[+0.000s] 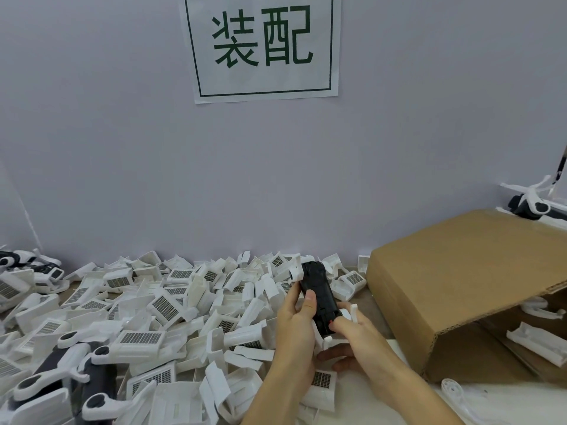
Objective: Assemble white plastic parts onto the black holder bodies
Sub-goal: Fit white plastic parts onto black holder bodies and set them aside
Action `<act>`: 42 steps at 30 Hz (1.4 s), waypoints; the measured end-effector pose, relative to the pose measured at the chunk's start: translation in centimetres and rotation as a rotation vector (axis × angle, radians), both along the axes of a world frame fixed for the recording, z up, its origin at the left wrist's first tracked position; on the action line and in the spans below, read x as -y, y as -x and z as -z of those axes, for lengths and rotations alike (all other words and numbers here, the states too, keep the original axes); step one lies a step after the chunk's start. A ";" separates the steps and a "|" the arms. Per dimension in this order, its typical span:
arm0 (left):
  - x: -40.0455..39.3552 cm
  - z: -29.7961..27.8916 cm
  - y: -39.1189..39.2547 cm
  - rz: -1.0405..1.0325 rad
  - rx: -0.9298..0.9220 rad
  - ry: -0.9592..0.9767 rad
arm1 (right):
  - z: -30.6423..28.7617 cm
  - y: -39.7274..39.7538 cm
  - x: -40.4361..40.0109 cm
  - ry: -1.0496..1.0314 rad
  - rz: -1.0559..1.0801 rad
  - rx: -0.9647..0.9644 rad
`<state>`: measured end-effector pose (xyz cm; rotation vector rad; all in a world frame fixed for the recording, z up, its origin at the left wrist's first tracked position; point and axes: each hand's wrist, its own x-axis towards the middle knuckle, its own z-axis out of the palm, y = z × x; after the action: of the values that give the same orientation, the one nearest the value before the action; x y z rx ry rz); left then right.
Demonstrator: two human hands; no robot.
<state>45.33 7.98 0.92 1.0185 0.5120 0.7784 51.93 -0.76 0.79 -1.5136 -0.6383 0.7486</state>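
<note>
Both hands grip one black holder body point(319, 297) above the near-centre counter point(368, 391): left hand point(296, 320) curled round its side, right hand point(352, 332) pinching its near end. Best practice: align a white plastic part point(295, 273) squarely, then press evenly.

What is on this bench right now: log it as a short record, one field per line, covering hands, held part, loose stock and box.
left hand: grips the black holder body, thumb on its face
right hand: holds the holder's near end
white plastic part: at the holder's far end; whether seated cannot be told
loose stock: pile of white parts across the bench, left of the hands
finished units: black-and-white assemblies at near left
cardboard box: on its side at right, white pieces inside
wall sign: green characters
</note>
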 end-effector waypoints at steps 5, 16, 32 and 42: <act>-0.4 -0.4 0.2 -0.102 -0.035 -0.030 | -1.2 0.4 0.4 0.035 0.001 0.004; -3.3 -3.0 2.8 -0.171 0.416 0.283 | -5.5 1.9 2.8 0.557 -0.410 0.601; -3.0 -2.6 2.8 -0.124 0.337 0.262 | -4.9 4.0 1.0 0.607 -0.597 0.743; -2.6 -1.9 2.2 0.055 0.235 0.034 | -2.3 2.1 1.1 0.519 -0.382 0.788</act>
<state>43.16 10.54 2.86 0.8921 0.2937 0.8253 49.84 -1.86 3.05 -2.2220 -1.4309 0.6053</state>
